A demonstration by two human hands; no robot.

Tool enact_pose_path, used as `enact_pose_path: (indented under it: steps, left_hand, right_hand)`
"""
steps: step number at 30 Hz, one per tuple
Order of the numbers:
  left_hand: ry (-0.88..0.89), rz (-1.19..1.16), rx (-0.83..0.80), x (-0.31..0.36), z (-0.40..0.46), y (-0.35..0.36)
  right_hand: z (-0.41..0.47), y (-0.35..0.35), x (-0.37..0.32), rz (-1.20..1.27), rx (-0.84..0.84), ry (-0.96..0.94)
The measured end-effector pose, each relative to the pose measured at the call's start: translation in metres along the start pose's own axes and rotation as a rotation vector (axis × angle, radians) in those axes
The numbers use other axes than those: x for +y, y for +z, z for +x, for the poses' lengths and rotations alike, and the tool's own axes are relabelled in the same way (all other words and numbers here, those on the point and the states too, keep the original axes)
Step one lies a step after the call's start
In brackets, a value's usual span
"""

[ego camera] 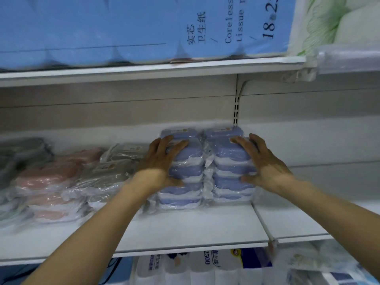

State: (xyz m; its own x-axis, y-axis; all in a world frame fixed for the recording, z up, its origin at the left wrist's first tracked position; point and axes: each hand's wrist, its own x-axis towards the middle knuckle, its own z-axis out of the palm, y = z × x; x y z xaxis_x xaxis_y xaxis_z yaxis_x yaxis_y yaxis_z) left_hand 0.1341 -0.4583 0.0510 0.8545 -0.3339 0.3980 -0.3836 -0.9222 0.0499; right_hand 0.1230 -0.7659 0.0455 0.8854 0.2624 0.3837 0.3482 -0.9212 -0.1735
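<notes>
Largest item: coreless tissue pack [123, 27], blue, on the shelf board above the fingers. More tissue rolls [205, 268] are seen below the wrists, under the white shelf [185, 229].

On the white shelf, outward of the left fingers: wrapped pink packs [47, 177] and wrapped grey packs [115, 167], piled loosely, the grey ones just beside the back of the left hand.

Between the two palms: two piles of blue lidded boxes in clear film, side by side and touching. Left blue stack [185, 173] and right blue stack [226, 182] are both stood on the shelf, close to the back panel, several boxes high.

Left hand [162, 161]: fingers [176, 144] are curled over the top box of the left blue stack and the thumb [174, 183] is pressed on its front lower down; the pile is gripped.

Right hand [265, 163]: mirrored. Fingers [238, 140] are hooked over the top of the right blue stack, thumb [248, 178] on its front; the pile is gripped.

Progress, as judged: both piles are already seated on the shelf and squared against each other. What appears left is a final push into line and release. Front shelf space nearer than the thumbs is unfilled.
</notes>
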Motion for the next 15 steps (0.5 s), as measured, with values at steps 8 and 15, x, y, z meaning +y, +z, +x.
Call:
enact_pose_path:
  steps: [8,15]
  left_hand:
    - [-0.064,-0.092,0.158,0.002,-0.012,0.011]
    - [-0.048,0.138,0.293,0.011,-0.023,0.01]
  right_hand:
    - [-0.004,-0.004,0.01,0.292,0.008,-0.036]
    - [-0.016,0.006,0.009,0.441,0.136,0.039]
